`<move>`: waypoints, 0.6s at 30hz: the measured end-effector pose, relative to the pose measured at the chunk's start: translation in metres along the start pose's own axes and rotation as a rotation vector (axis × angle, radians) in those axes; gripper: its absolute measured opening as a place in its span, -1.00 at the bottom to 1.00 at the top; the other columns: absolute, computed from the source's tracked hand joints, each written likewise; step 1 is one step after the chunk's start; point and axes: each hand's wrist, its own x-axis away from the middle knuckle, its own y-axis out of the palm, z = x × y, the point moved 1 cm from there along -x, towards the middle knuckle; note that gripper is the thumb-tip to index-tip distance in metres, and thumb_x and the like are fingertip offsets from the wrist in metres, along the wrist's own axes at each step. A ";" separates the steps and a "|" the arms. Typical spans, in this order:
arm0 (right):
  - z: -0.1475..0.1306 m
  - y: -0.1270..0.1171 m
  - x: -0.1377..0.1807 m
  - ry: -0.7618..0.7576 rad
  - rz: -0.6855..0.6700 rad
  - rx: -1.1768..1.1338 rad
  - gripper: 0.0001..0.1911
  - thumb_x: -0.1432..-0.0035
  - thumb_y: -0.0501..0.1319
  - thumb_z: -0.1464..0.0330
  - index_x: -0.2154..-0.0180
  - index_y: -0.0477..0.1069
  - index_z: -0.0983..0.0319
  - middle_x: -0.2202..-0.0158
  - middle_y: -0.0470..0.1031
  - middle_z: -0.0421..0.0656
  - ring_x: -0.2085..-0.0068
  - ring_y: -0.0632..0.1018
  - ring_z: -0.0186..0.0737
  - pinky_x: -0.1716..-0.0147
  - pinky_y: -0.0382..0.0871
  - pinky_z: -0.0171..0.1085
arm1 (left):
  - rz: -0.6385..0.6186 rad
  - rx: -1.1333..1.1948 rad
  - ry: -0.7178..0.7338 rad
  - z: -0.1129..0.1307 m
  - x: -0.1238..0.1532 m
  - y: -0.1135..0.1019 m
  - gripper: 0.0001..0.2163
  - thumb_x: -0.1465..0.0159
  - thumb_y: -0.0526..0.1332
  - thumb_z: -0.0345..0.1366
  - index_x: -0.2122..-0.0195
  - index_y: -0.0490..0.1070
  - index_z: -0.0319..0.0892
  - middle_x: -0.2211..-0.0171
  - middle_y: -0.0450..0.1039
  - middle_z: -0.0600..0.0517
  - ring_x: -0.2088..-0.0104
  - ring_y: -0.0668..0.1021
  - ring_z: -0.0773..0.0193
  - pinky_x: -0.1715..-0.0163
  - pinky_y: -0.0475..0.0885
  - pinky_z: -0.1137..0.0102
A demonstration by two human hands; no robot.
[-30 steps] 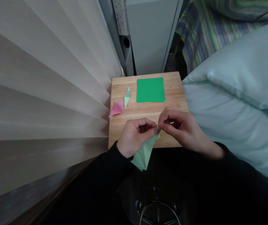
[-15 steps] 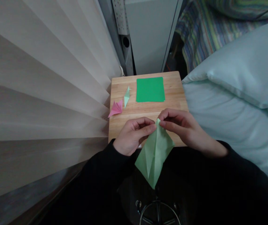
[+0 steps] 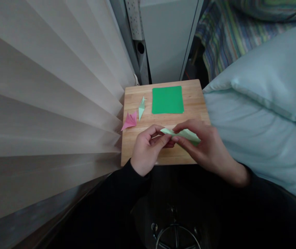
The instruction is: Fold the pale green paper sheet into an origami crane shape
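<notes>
Both hands hold a folded light green paper (image 3: 183, 134) above the near part of a small wooden table (image 3: 194, 100). My left hand (image 3: 148, 150) pinches its left end between thumb and fingers. My right hand (image 3: 205, 145) grips its right part, fingers curled round it. The paper lies nearly flat and edge-on to the camera. Further back on the table lies a stack of dark green square paper (image 3: 167, 100). To its left sit a small pale green folded figure (image 3: 141, 108) and a pink folded figure (image 3: 129, 120).
Vertical blinds (image 3: 46, 97) close off the left side right beside the table. A pale blue pillow (image 3: 262, 103) borders the table on the right, with a striped blanket (image 3: 223, 38) behind. A grey cabinet (image 3: 166, 34) stands behind the table. A stool base (image 3: 175, 235) shows below.
The light green paper hung down from the pinch, spread open to a kite shape, and has now swung up to lie nearly flat between both hands, which stay over the table's near edge.
</notes>
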 end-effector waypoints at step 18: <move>0.000 -0.006 -0.002 0.146 -0.053 -0.124 -0.86 -0.22 0.40 0.30 0.34 0.48 0.13 0.41 0.63 -0.21 0.37 0.61 -0.17 0.37 0.37 -0.23 | 0.071 -0.276 0.222 0.017 -0.003 -0.012 -0.83 -0.14 0.49 -0.26 0.32 0.56 -0.17 0.48 0.52 0.11 0.45 0.56 0.36 0.35 0.52 0.44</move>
